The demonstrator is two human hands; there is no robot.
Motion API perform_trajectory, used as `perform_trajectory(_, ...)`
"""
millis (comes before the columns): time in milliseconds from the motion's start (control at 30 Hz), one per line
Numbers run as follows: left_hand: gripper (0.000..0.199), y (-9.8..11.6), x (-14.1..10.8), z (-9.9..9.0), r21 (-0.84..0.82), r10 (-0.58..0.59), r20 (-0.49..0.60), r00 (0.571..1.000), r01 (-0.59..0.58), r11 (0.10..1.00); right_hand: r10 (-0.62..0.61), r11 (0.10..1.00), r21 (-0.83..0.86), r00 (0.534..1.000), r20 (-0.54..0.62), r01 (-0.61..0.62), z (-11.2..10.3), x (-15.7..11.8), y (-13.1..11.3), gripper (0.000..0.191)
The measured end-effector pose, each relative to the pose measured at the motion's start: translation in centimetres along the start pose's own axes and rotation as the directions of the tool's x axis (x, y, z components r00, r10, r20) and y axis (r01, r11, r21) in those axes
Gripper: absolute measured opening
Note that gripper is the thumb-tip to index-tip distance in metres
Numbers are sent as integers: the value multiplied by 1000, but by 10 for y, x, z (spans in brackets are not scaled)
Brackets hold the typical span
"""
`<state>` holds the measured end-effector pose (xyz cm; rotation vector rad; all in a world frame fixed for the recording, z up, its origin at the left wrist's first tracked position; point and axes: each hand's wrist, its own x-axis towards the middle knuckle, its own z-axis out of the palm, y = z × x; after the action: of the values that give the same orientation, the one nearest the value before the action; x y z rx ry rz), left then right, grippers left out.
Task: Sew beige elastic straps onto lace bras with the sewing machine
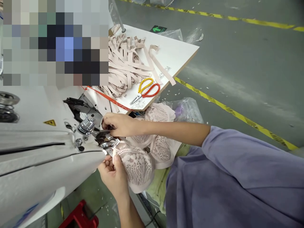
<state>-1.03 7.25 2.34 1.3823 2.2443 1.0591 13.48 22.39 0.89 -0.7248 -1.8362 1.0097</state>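
Observation:
My left hand [114, 172] is closed, thumb and fingers pinching a narrow pale strip at the edge of a beige lace bra [139, 166], just below the sewing machine's presser foot [110, 144]. Beside the needle area, my right hand [121, 124] has its fingers curled together; what they pinch is hidden behind the fingers and machine parts. The bra's padded cups hang to the right of the machine head [52, 123]. More lace cups [160, 112] lie beneath my right forearm.
A heap of beige elastic strips [125, 63] covers part of the white table [182, 50]. Scissors [146, 90] with yellow and red handles lie near its edge. A red stool [82, 217] stands below, and plastic bags [190, 110] lie behind the cups.

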Motion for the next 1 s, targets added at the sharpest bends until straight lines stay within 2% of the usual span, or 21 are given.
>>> perform_trajectory(67, 36, -2, 4, -3, 1, -46, 76, 996, 46, 999, 14, 999, 33, 1000, -2, -14, 1, 0, 0, 5)
perform_trajectory(133, 44, -5, 6, -6, -83, -116, 258, 959, 141, 986, 25, 998, 66, 1000, 2, -25, 0, -1, -1, 4)
perform_trajectory(167, 50, -6, 4, -6, -158, -147, 382, 912, 222, 962, 36, 996, 83, 999, 9, -36, -2, -3, -3, 4)
perform_trajectory(233, 62, -8, -9, -1, -299, -165, 625, 763, 429, 852, 95, 989, 114, 995, 26, -97, -11, -8, -11, 5)
perform_trajectory(300, 69, -10, -32, 12, -361, -126, 776, 619, 598, 716, 154, 977, 137, 985, 81, -164, -26, -16, -23, 6)
perform_trajectory(333, 72, -10, -46, 21, -367, -93, 820, 564, 644, 671, 176, 969, 149, 976, 130, -195, -36, -21, -31, 8)
perform_trajectory(400, 77, -10, -73, 43, -357, -18, 870, 493, 655, 666, 205, 946, 196, 945, 253, -257, -54, -33, -46, 9)
perform_trajectory(467, 84, -12, -91, 61, -331, 43, 887, 460, 569, 753, 250, 883, 307, 909, 334, -356, -66, -47, -54, 8)
perform_trajectory(500, 85, -14, -96, 67, -315, 63, 891, 451, 512, 799, 294, 825, 383, 894, 338, -416, -70, -56, -53, 9)
perform_trajectory(533, 82, -18, -97, 70, -301, 76, 890, 449, 456, 838, 354, 752, 461, 879, 319, -470, -72, -64, -47, 9)
perform_trajectory(600, 68, -31, -93, 65, -273, 74, 890, 450, 397, 876, 532, 612, 599, 829, 171, -516, -75, -83, -26, 16)
perform_trajectory(633, 60, -40, -89, 58, -252, 55, 884, 465, 373, 893, 624, 572, 644, 779, 60, -507, -77, -93, -13, 21)
perform_trajectory(667, 55, -50, -84, 48, -230, 29, 869, 494, 352, 907, 689, 569, 676, 720, -82, -468, -80, -102, 1, 26)
perform_trajectory(767, 44, -83, -71, 10, -155, -66, 799, 598, 312, 937, 712, 654, 674, 582, -393, -344, -101, -126, 33, 29)
perform_trajectory(867, 39, -114, -63, -15, -102, -181, 639, 748, 316, 943, 659, 737, 625, 479, -581, -256, -140, -139, 45, 28)
perform_trajectory(933, 39, -130, -61, -16, -99, -244, 475, 846, 327, 940, 613, 786, 578, 405, -679, -219, -171, -141, 44, 27)
perform_trajectory(1000, 38, -138, -60, -6, -122, -276, 295, 915, 322, 939, 567, 823, 532, 341, -750, -199, -197, -140, 40, 26)
